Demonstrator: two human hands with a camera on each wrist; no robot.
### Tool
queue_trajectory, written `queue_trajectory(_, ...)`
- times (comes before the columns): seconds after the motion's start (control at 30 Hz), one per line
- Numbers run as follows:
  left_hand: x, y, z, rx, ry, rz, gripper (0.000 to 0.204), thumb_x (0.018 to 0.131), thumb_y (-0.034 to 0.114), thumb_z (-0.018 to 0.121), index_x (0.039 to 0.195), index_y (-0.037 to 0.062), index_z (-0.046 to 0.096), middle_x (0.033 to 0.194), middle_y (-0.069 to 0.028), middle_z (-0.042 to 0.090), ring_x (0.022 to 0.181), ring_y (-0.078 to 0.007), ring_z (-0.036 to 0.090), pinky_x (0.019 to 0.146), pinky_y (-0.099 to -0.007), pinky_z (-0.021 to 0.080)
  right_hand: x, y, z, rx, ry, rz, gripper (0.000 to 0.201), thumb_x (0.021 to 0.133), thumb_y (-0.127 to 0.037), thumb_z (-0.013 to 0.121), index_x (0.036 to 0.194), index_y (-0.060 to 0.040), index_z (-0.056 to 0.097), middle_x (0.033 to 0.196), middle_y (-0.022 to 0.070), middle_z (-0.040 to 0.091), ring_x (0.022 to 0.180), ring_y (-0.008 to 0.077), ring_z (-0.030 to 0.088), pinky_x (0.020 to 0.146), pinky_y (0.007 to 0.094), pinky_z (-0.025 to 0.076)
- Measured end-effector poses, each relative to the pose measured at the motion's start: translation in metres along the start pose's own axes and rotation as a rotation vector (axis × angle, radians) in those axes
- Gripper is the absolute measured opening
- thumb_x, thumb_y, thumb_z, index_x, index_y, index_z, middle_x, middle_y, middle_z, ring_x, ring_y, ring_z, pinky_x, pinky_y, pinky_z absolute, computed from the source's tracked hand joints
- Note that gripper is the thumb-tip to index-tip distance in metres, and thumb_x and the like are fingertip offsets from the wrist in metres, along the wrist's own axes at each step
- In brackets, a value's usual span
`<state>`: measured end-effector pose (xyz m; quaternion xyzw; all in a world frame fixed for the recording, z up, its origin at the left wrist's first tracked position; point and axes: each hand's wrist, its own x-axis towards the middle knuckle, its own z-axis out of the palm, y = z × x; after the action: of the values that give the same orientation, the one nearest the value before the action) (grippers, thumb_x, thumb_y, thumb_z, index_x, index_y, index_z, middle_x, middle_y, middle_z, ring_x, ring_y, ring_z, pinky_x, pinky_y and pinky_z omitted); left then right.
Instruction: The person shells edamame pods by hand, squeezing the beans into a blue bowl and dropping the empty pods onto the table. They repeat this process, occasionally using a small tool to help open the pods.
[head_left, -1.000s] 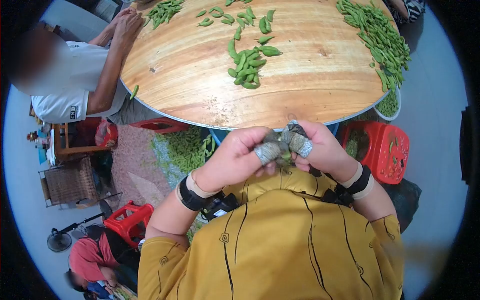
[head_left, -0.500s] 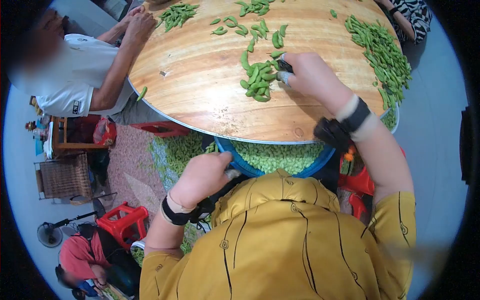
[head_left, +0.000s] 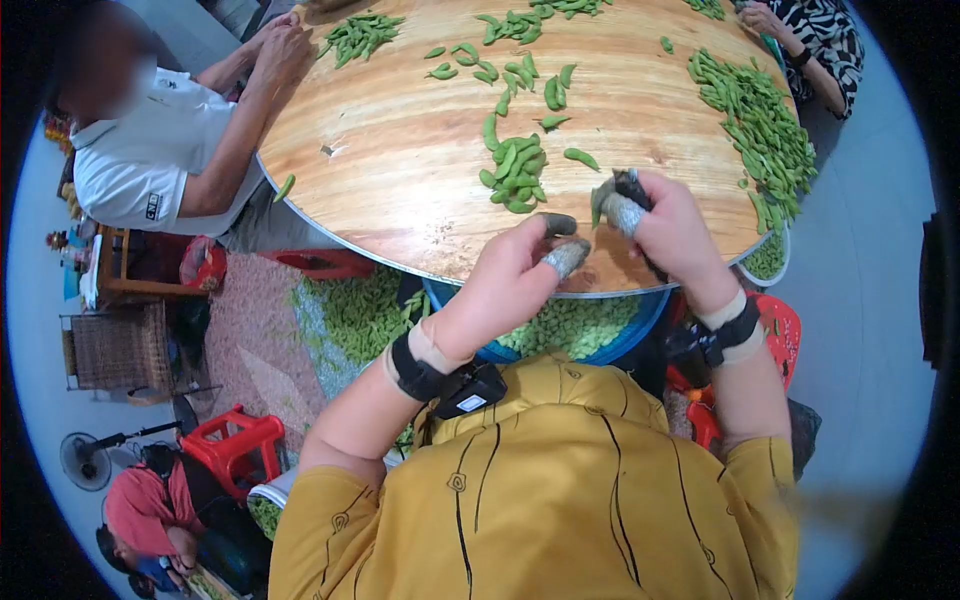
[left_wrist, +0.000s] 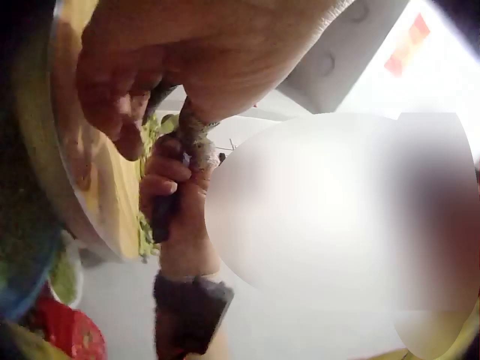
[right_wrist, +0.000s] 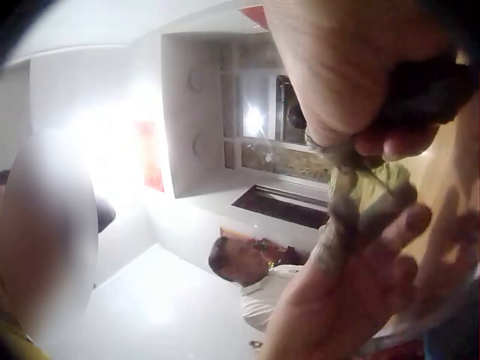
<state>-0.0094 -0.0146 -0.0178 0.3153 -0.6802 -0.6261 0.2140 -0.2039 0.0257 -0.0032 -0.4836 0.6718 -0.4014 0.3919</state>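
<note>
My right hand, its thumb and a finger wrapped in tape, pinches a green soybean pod over the near edge of the table. The pod also shows between both hands in the right wrist view. Just left of it my left hand reaches in, taped thumb and forefinger held apart with nothing between them. Below the table edge sits a blue tub with shelled beans. A small heap of pods lies on the table beyond my hands, with a single pod beside it.
The round wooden table carries a large pod heap at right and more pods at far left. A person in a white shirt sits left. Red stools and a pod pile are on the floor.
My hands were together over the tub, then parted as the right hand reached to the pod heap. Now the right hand is back nearer me with a pod, and the left has risen toward it.
</note>
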Motion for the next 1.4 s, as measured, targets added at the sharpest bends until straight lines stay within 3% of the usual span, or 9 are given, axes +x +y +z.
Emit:
queue_trajectory(0.2, 0.011, -0.003, 0.006, -0.468, -0.112, -0.271, 0.017, 0.093, 0.013, 0.052, 0.105, 0.0037, 0.059, 0.08, 0.0003, 0.061, 0.065, -0.0061, 0.053, 0.059, -0.0195, 0.044, -0.032, 0.014, 0.009, 0.459, -0.113, 0.114, 0.02, 0.09, -0.009, 0.052, 0.108, -0.003, 0.058, 0.073, -0.0021, 0.056, 0.054, 0.0035, 0.048, 0.047, 0.0189, 0.039)
queue_trajectory(0.7, -0.001, -0.01, 0.015, -0.06, -0.001, 0.013, 0.014, 0.089, 0.002, 0.051, 0.099, -0.0006, 0.06, 0.082, -0.0043, 0.065, 0.068, -0.0075, 0.057, 0.058, -0.0256, 0.046, -0.056, -0.004, 0.004, 0.106, -0.194, -0.075, 0.038, 0.082, 0.001, 0.042, 0.118, -0.0006, 0.053, 0.076, 0.0052, 0.061, 0.069, 0.013, 0.058, 0.065, 0.0267, 0.047)
queue_trajectory(0.77, -0.004, 0.001, 0.009, 0.526, 0.0, 0.214, 0.015, 0.087, 0.002, 0.053, 0.101, -0.0014, 0.06, 0.079, -0.0087, 0.065, 0.071, -0.0101, 0.061, 0.059, -0.0279, 0.048, -0.055, -0.003, 0.004, 0.122, -0.211, -0.049, 0.036, 0.082, 0.0, 0.043, 0.117, -0.0008, 0.054, 0.076, 0.0036, 0.061, 0.069, 0.0123, 0.058, 0.065, 0.0263, 0.047)
queue_trajectory(0.9, -0.007, -0.004, 0.005, 0.885, 0.029, 0.467, 0.014, 0.087, 0.003, 0.055, 0.099, -0.002, 0.059, 0.072, -0.0095, 0.062, 0.064, -0.0126, 0.059, 0.058, -0.03, 0.047, -0.057, 0.008, 0.008, 0.483, -0.288, 0.159, 0.032, 0.09, -0.003, 0.043, 0.119, -0.0048, 0.055, 0.074, -0.0006, 0.057, 0.056, 0.0055, 0.046, 0.048, 0.02, 0.037)
queue_trajectory(1.0, -0.007, -0.008, 0.002, 0.368, -0.06, 0.276, 0.009, 0.089, 0.005, 0.053, 0.094, 0.0005, 0.06, 0.064, -0.0049, 0.054, 0.056, -0.0132, 0.052, 0.052, -0.03, 0.043, -0.059, 0.001, 0.009, 0.708, -0.326, 0.308, 0.032, 0.093, -0.004, 0.042, 0.123, -0.0059, 0.053, 0.073, -0.0009, 0.054, 0.048, 0.0025, 0.037, 0.04, 0.0171, 0.029)
queue_trajectory(1.07, -0.008, -0.005, 0.0, -0.368, -0.185, -0.255, 0.01, 0.091, 0.01, 0.054, 0.098, 0.0033, 0.058, 0.059, -0.0013, 0.045, 0.052, -0.0115, 0.042, 0.049, -0.0273, 0.035, -0.061, 0.0, 0.012, 0.768, -0.33, 0.338, 0.032, 0.094, -0.004, 0.042, 0.125, -0.0056, 0.052, 0.073, -0.0006, 0.053, 0.048, 0.0026, 0.036, 0.039, 0.0172, 0.028)
queue_trajectory(1.17, -0.008, -0.026, -0.003, -1.097, -0.391, -0.365, 0.019, 0.093, 0.018, 0.053, 0.107, 0.0048, 0.054, 0.058, 0.0006, 0.042, 0.052, -0.0091, 0.039, 0.05, -0.0235, 0.031, -0.063, 0.011, 0.019, 0.774, -0.347, 0.243, 0.033, 0.092, -0.003, 0.047, 0.124, -0.0032, 0.053, 0.078, 0.0003, 0.057, 0.054, 0.0038, 0.045, 0.045, 0.0178, 0.037)
queue_trajectory(1.23, -0.008, -0.024, -0.002, -1.104, -0.393, -0.379, 0.027, 0.094, 0.023, 0.053, 0.114, 0.0045, 0.049, 0.06, -0.0002, 0.044, 0.051, -0.0089, 0.037, 0.052, -0.0242, 0.03, -0.061, 0.021, 0.029, 0.213, -0.043, -0.365, 0.028, 0.086, -0.004, 0.056, 0.113, -0.0018, 0.059, 0.083, 0.0032, 0.063, 0.065, 0.0074, 0.057, 0.059, 0.0219, 0.047)
queue_trajectory(1.4, -0.011, -0.02, -0.003, -0.931, -0.387, -0.447, 0.022, 0.093, 0.021, 0.054, 0.107, 0.0044, 0.055, 0.064, -0.0005, 0.048, 0.053, -0.0081, 0.038, 0.051, -0.0237, 0.029, -0.056, 0.017, 0.013, 0.179, -0.155, -0.287, 0.022, 0.08, -0.008, 0.064, 0.101, 0.0003, 0.062, 0.081, 0.0067, 0.065, 0.071, 0.0099, 0.06, 0.067, 0.0261, 0.049)
